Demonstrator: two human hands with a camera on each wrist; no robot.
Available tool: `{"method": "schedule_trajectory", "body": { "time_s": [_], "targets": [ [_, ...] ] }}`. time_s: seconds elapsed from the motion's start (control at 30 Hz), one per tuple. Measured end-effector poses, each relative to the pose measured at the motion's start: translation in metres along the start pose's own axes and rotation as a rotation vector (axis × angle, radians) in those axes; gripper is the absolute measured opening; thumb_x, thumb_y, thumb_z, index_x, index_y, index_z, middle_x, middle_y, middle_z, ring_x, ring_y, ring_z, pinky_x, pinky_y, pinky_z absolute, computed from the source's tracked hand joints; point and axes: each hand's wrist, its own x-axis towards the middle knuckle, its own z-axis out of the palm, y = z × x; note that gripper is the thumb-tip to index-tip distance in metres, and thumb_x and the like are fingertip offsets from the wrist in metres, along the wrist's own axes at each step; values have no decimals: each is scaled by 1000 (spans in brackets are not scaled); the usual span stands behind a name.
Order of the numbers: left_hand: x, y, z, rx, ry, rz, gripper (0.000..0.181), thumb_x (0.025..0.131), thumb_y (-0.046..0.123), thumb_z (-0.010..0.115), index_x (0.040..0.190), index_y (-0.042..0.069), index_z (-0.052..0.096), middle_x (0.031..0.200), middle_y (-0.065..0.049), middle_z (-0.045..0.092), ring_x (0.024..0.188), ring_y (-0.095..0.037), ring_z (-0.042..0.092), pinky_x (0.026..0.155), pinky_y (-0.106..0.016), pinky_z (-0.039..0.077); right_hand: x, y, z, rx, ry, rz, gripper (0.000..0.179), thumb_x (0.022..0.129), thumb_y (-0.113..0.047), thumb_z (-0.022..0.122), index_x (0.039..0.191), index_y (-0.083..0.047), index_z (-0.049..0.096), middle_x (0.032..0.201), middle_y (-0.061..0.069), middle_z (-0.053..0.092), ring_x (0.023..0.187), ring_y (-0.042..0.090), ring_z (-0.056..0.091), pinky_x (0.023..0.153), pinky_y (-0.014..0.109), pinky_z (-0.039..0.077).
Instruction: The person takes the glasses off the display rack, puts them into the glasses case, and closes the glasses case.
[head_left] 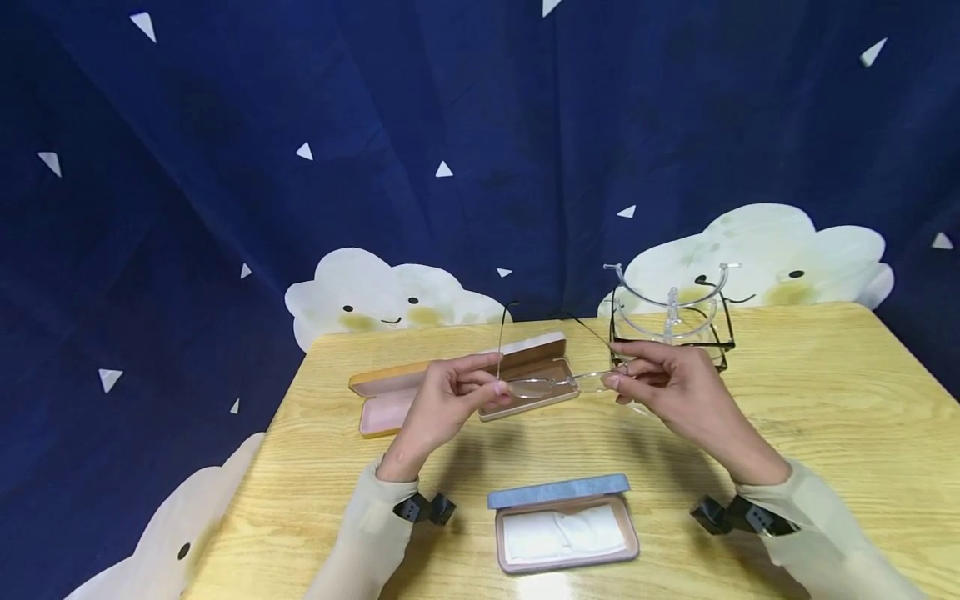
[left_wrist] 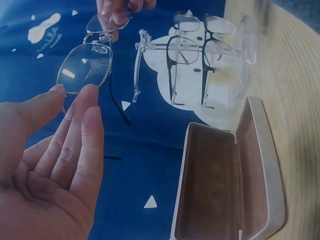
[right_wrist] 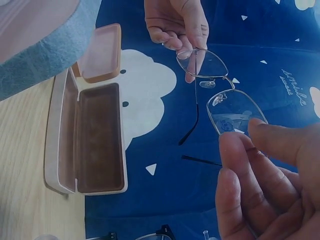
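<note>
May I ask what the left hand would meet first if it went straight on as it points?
Past the glasses it pinches, the left hand would probably meet the open brown-lined case first, though it seems raised and may pass above.

Head view: table (head_left: 810, 433) bright, light apparently from above; white glare patch (head_left: 545, 587) just on the near side of the blue case (head_left: 558, 492), soft shadows beyond it to left and right. Curtain (head_left: 480, 125) well behind the case goes dark. Glasses (head_left: 570, 381) beyond the case read faint, thin-rimmed. Wide-angle stretch toward the frame edges. Wrist views dimmer, hazy, bluish, softer on detail.
</note>
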Motion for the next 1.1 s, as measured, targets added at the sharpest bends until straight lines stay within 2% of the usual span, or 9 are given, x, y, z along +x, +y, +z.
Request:
{"method": "schedule_trajectory", "body": {
  "time_s": [0.2,0.37,0.57,0.7,0.8,0.93,1.1],
  "targets": [
    [0,-1,0,12,-3,-1,49,99,4,70,145,-4,57,108,-30,76,94,-34,80,88,-57,61,0,-1,0,-6,5,-9,42,95,-12,78,132,5,67,92,12,82,71,5,75,67,19,58],
    [0,-2,0,7,-5,-7,49,99,3,70,145,-4,57,108,-30,76,95,-37,79,89,-58,60,0,0,1,-8,5,-20,37,95,-11,78,127,4,70,92,12,82,71,7,76,68,18,58],
    [0,-2,0,16,1,-10,49,99,4,70,145,-3,57,108,-28,77,97,-42,78,88,-60,59,-1,1,0,-12,3,-13,34,95,-12,78,125,2,72,92,11,82,71,3,74,71,16,58],
    [0,-2,0,24,-1,-11,49,99,6,70,145,-2,58,108,-28,77,97,-43,77,85,-50,64,-1,2,0,-13,0,-9,32,95,-13,78,123,1,73,94,13,82,71,3,74,72,17,58],
    [1,-1,-1,32,-5,-12,49,99,6,70,145,-3,57,108,-28,77,98,-46,77,82,-37,66,-1,3,0,-13,-3,-17,31,95,-13,78,122,0,74,95,14,82,71,4,75,71,17,59],
    [1,-1,-1,37,-9,-14,50,99,6,70,146,-5,56,108,-27,77,99,-49,75,81,-32,66,-1,2,0,-21,-5,-30,30,94,-12,78,121,0,75,95,12,82,71,7,76,69,18,59],
    [1,-2,-1,28,-11,-21,49,99,5,69,145,-6,56,108,-29,77,100,-48,75,81,-33,66,-1,2,0,-22,-12,-38,27,94,-12,78,119,0,76,93,13,82,71,4,75,69,18,59]
  ]
}}
